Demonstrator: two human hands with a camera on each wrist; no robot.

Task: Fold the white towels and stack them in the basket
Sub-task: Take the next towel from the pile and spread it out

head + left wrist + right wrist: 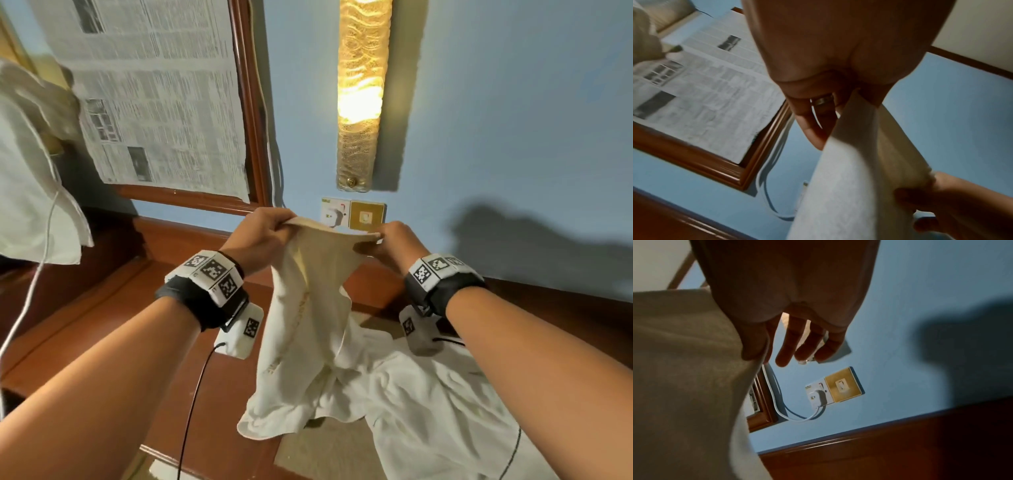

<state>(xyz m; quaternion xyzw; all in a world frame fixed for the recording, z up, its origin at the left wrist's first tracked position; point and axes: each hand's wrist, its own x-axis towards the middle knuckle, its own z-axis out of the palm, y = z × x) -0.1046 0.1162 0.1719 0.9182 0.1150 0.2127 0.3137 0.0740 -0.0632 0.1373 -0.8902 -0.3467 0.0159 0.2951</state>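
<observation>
Hanging lengthwise down the middle of the head view, a white towel (308, 329) is held up by its top edge, its lower end draped onto more white towels (428, 404) at lower right. Left hand (260, 236) pinches the upper left corner, fingers curled round the hem. Right hand (390, 243) pinches the other corner between thumb and forefinger, remaining fingers (797, 340) loosely extended. Both forearms reach forward, wrists raised, before the blue wall (513, 137)
</observation>
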